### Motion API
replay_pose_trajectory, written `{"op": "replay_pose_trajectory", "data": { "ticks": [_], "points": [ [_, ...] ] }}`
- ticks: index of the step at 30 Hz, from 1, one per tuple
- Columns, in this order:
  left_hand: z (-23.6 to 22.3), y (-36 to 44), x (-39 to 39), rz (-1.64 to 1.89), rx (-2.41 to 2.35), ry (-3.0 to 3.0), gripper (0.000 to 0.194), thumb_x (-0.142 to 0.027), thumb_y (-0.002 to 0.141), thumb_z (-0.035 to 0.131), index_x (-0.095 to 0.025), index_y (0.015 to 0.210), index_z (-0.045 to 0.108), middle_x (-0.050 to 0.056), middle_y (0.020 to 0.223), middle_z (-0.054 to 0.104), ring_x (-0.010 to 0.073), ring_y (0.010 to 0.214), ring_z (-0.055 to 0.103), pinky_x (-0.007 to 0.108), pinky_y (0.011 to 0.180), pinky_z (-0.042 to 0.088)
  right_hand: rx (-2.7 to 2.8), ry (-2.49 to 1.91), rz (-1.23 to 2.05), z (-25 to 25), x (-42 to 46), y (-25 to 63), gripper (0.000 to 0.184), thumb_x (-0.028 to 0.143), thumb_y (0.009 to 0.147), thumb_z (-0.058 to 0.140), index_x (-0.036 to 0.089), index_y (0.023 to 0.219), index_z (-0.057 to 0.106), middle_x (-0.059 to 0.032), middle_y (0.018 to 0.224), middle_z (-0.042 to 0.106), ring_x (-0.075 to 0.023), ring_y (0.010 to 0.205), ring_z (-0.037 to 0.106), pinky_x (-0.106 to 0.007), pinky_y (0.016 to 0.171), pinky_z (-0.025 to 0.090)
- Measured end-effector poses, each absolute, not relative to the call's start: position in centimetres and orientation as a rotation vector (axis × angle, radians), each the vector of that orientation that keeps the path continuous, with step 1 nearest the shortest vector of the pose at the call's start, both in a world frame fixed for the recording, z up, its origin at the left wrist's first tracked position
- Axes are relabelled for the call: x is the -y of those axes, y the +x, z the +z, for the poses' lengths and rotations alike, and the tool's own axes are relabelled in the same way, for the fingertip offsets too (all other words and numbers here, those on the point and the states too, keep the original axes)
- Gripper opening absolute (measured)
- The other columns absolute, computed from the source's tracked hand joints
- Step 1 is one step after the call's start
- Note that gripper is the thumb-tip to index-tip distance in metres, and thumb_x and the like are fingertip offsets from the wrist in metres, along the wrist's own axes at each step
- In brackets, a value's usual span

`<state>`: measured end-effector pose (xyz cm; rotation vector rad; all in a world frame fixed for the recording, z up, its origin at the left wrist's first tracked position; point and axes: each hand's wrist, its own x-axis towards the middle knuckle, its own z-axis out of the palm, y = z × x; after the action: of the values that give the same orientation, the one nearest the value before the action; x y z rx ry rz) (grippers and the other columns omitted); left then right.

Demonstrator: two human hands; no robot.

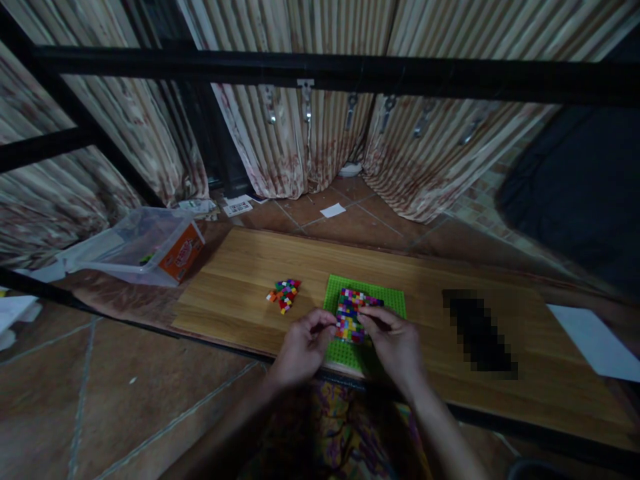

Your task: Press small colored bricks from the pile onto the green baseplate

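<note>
Wooden tabletop (pixel 240 273); brick panel (pixel 351 321) between left hand (pixel 303 347) and right hand (pixel 397 341); fingers curled, grips unclear.

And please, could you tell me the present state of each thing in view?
Green baseplate, flat on the board, partly covered.
Brick block, packed together, over the baseplate.
Left hand, curled at the block's left edge.
Right hand, curled over the block's right side.
Smaller brick cluster, off the baseplate.
Plastic box, apparently open on top.
Curtains, hanging in folds.
White sheet, flat.
</note>
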<state>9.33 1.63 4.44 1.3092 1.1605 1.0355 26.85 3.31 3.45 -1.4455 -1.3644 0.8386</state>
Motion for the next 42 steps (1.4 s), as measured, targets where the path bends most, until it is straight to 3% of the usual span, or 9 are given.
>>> {"op": "replay_pose_trajectory", "data": {
  "ticks": [6,13,25,30,35,42],
  "points": [
    [2.7,8.5,-2.0,1.007,-1.243,1.272,0.010,-0.024,0.080,0.058,-0.017,0.085,0.062,0.000,0.076,0.062,0.0128,0.071,0.057,0.022,0.065,0.045,1.652,-1.551,0.508,3.2,-5.3,26.2,0.018,0.038,0.081,0.059,0.025,0.083,0.072,-0.0031,0.088,0.073,-0.0213,0.079,0.068,-0.034,0.075,0.051],
    [1.4,8.0,-2.1,0.992,-1.271,1.319,0.012,-0.026,0.082,0.057,-0.016,0.086,0.063,0.000,0.076,0.062,0.0127,0.072,0.057,0.021,0.065,0.044,1.775,-1.548,0.368,3.0,-5.7,26.0,0.022,0.037,0.084,0.056,0.022,0.089,0.071,-0.0044,0.092,0.074,-0.0208,0.081,0.068,-0.033,0.077,0.051],
    [-0.2,7.7,-2.1,0.980,-1.284,1.351,0.016,-0.028,0.084,0.056,-0.017,0.092,0.063,0.001,0.081,0.063,0.0122,0.072,0.056,0.020,0.064,0.043,1.573,-1.591,0.385,2.6,-4.4,26.9,0.023,0.040,0.084,0.056,0.022,0.091,0.069,-0.0050,0.091,0.071,-0.0201,0.081,0.065,-0.034,0.076,0.050],
    [-0.1,7.7,-2.1,0.970,-1.307,1.370,0.015,-0.028,0.084,0.056,-0.017,0.092,0.064,0.001,0.082,0.063,0.0128,0.074,0.057,0.021,0.066,0.043,1.511,-1.657,0.338,2.7,-5.1,27.0,0.036,0.046,0.080,0.060,0.019,0.104,0.066,-0.0087,0.102,0.064,-0.0238,0.097,0.059,-0.040,0.086,0.046],
    [0.1,7.7,-2.1,0.960,-1.316,1.385,0.014,-0.027,0.084,0.055,-0.018,0.091,0.063,0.000,0.081,0.063,0.0127,0.075,0.057,0.021,0.067,0.043,1.499,-1.714,0.432,1.9,-6.0,26.8,0.046,0.049,0.076,0.062,0.019,0.110,0.064,-0.0113,0.109,0.061,-0.0266,0.102,0.055,-0.044,0.089,0.044],
    [0.4,7.8,-2.1,0.946,-1.324,1.391,0.013,-0.026,0.084,0.055,-0.018,0.090,0.063,0.000,0.080,0.062,0.0128,0.074,0.056,0.021,0.067,0.043,1.414,-1.743,0.714,1.9,-6.7,27.2,0.051,0.052,0.070,0.066,0.018,0.107,0.066,-0.0109,0.106,0.064,-0.0245,0.092,0.061,-0.040,0.083,0.048]
  ]
}}
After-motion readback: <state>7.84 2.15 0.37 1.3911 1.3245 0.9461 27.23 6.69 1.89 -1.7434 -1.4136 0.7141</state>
